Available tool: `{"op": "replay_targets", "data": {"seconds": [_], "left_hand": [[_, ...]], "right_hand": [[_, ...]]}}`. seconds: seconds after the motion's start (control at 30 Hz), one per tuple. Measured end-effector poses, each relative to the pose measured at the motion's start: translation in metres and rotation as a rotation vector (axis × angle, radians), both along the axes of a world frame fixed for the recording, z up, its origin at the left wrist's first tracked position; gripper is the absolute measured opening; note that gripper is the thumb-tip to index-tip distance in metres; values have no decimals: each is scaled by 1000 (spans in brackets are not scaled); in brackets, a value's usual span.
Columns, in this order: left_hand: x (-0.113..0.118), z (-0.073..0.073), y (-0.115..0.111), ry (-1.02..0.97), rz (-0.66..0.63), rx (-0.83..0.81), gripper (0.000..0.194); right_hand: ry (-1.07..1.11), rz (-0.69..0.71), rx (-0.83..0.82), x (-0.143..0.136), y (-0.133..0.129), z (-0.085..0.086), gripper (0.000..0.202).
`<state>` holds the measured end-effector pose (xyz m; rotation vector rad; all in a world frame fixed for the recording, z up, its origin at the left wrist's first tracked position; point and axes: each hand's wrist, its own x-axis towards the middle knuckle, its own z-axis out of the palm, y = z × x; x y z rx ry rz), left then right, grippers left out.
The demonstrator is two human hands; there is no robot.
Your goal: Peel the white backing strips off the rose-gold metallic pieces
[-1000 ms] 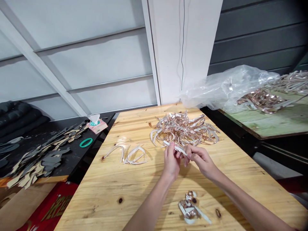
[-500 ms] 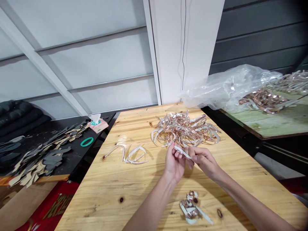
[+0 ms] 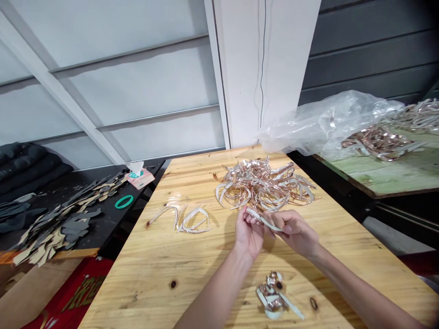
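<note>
Between my two hands a narrow white strip (image 3: 263, 220) is stretched over the wooden table (image 3: 144, 278). My left hand (image 3: 249, 233) is closed on its left end, palm partly up. My right hand (image 3: 293, 230) pinches the strip farther right, with some fingers hidden beneath. Just beyond my hands lies a tangled heap of shiny rose-gold and white strips (image 3: 264, 180). Nearer to me, below my hands, rests a small crumpled bunch of the same strips (image 3: 272, 297). A few loose curved strips (image 3: 195, 221) lie to the left.
At left, a black table (image 3: 113, 228) carries grey and beige scraps (image 3: 75, 224), a green ring (image 3: 124, 202) and a tissue pack (image 3: 140, 178). To the right, a clear plastic bag (image 3: 332, 119) and more shiny strips (image 3: 380, 141) lie on a green-topped table (image 3: 404, 176).
My right hand has moved slightly right along the strip and turned, so more of the strip shows between my hands. My left hand stays nearly in place.
</note>
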<state>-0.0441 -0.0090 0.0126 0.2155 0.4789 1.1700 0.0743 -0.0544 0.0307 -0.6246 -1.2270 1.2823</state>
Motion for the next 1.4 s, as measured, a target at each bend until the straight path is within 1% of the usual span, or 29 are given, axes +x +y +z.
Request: {"op": "replay_targets", "data": {"seconds": [0.07,0.1,0.17,0.23,0.3,0.33,0.37,0.4,0.43,0.5,0.53,0.6,0.67,0.73,0.8,0.87,0.93,1.0,1.07,1.2,1.3,1.4], "left_hand": [[-2,-1,4,23,45,-36,45],[-4,-1,6,58,63,-32,45],[-9,0,12,178,72,48,45],[-15,0,17,347,63,215,47],[-20,0,18,507,55,408,51],[-21,0,18,571,42,488,54],[-22,0,16,620,20,551,56],[-22,-1,14,655,-8,596,57],[-22,-1,13,676,-32,625,58],[-20,-2,10,686,-60,657,58],[-20,-2,9,672,-63,665,59],[-20,-2,10,624,-56,676,58],[-21,-4,13,575,-24,693,58],[-22,-6,14,589,-3,743,58],[-24,-8,13,704,-40,824,55],[-26,-9,11,872,-76,897,47],[-27,-8,9,1006,-53,949,41],[-27,-8,9,1073,-11,985,47],[-27,-8,10,1098,9,1004,52],[-23,-12,10,1074,43,949,53],[-18,-14,7,970,54,836,53],[-14,-16,6,850,50,717,53]], "right_hand": [[64,-43,-30,4,3,0,38],[79,-86,-65,8,5,-1,43],[13,-211,-154,17,10,-3,55],[-195,-372,-188,26,15,-4,60],[-485,-523,-116,31,18,-4,53],[-618,-568,-62,31,18,-3,47],[-718,-575,-11,30,18,-3,43],[-780,-535,26,28,17,-2,39],[-801,-455,45,25,17,-1,37],[-741,-251,44,20,16,-2,36],[-689,-172,35,18,16,-3,36],[-599,-97,11,16,16,-6,32],[-519,-80,-24,15,16,-8,29],[-430,-82,-72,13,16,-10,28],[-348,-102,-111,11,16,-12,31],[-304,-117,-118,8,16,-13,33],[-285,-114,-94,7,16,-15,35],[-284,-107,-51,6,15,-17,35],[-315,-106,-2,6,14,-18,34],[-414,-120,94,7,11,-16,34],[-451,-116,136,8,9,-13,34],[-451,-89,144,8,9,-12,35]]}}
